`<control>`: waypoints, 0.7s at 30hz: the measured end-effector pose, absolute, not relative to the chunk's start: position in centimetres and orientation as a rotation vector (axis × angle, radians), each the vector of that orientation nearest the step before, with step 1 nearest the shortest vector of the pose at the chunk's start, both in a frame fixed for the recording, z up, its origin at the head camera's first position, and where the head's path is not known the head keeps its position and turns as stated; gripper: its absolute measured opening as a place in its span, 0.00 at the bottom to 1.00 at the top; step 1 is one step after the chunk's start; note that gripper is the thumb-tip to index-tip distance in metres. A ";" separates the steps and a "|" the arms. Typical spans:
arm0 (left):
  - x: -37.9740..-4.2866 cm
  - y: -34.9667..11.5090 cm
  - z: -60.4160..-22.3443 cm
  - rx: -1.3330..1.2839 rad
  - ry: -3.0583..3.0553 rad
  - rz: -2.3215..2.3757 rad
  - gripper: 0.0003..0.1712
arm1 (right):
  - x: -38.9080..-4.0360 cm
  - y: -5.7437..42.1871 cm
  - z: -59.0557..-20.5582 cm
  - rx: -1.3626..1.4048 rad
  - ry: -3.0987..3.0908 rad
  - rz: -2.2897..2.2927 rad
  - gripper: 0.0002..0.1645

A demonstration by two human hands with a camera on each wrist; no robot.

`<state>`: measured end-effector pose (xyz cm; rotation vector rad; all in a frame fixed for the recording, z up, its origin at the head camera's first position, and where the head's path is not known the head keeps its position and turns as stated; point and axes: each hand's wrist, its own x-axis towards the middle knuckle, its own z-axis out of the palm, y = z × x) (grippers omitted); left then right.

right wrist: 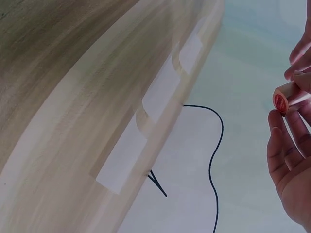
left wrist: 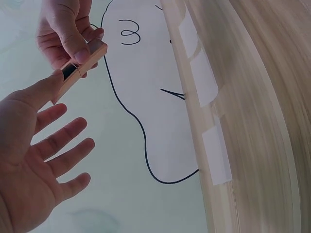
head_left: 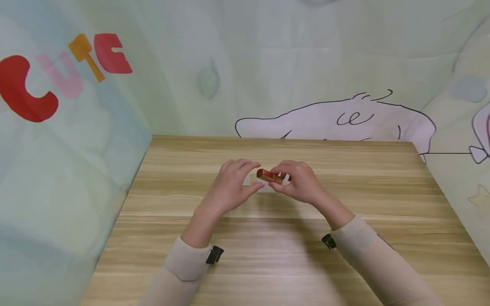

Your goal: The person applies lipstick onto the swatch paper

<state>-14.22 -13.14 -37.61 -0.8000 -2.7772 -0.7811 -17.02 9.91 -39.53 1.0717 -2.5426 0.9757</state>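
Mid-frame, the right hand (head_left: 301,180) pinches a lipstick tube (head_left: 266,174), slanting lengthwise from upper left to lower right; the left hand (head_left: 229,185), fingers spread, is beside it.

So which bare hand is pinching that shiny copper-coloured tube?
The person's bare right hand. It pinches the shiny copper-coloured tube, whereas the bare left hand has its fingers spread near the tube's end.

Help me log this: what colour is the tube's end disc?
The disc on the tube is red, clearest in the right wrist view.
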 end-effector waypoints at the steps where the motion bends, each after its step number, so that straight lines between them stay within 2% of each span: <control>1: -14.2 -13.2 -37.6 -0.801 -2.784 -0.775 0.30 | -17.0 9.8 -39.4 1.078 -2.549 0.960 0.09; 21: -14.6 -13.8 -37.3 -0.896 -2.834 -0.589 0.25 | -17.0 8.1 -38.1 1.171 -2.680 0.692 0.11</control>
